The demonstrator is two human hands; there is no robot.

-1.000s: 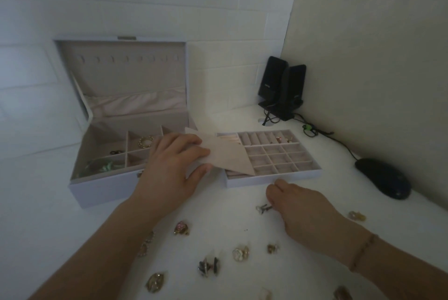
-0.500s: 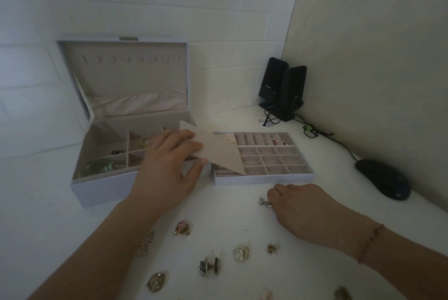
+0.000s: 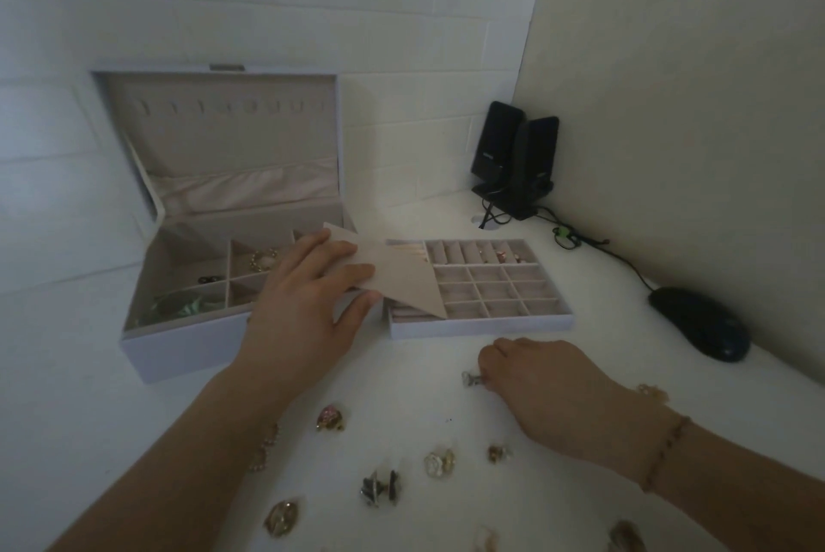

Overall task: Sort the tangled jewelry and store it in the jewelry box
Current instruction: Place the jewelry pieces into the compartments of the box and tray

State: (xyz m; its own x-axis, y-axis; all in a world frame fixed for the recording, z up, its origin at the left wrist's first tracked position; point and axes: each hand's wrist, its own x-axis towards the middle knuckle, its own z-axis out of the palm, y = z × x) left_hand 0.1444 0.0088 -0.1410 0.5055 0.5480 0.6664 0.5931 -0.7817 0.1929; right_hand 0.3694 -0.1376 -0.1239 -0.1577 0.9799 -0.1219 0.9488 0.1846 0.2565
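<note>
The left hand (image 3: 308, 306) gripped a beige flap (image 3: 402, 279) between the open jewelry box (image 3: 187, 341) and the divided tray (image 3: 482, 324). The right hand (image 3: 549, 386) pinched a small earring (image 3: 471, 378) on the bench (image 3: 402, 373), loose jewelry (image 3: 379, 489) scattered nearer.

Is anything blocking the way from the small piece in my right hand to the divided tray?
Mostly no. The right hand pinches a small piece just before the tray, whose right cells lie open. The beige flap the left hand holds covers only the tray's left part.
</note>
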